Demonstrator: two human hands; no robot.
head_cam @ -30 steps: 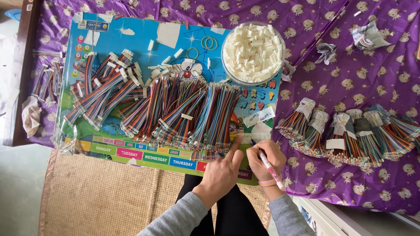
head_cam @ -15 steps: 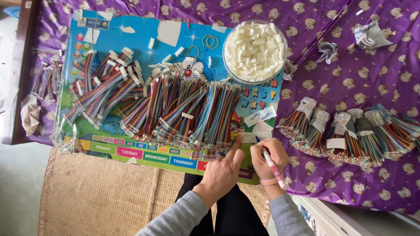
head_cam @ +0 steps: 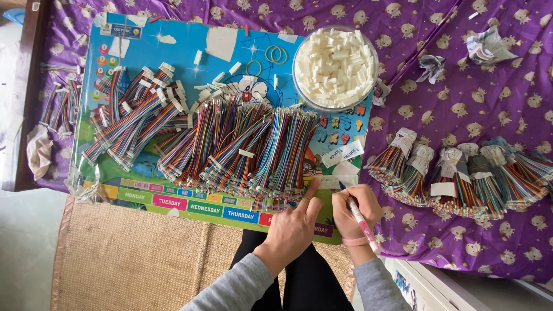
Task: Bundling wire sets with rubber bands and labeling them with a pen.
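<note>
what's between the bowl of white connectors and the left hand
In the head view, loose rainbow ribbon cables lie fanned on the blue board between the bowl of white connectors and the left hand, whose forefinger touches their near ends.

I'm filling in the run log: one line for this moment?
left hand: fingertip on wire bundles | right hand: holds pen | bowl of white connectors behind

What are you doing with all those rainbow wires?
A person sits at a colourful board covered with rows of striped ribbon wires. The left hand presses a finger on the wire ends near the board's edge. The right hand holds a pink pen. A bowl of white plastic connectors stands above.
</note>
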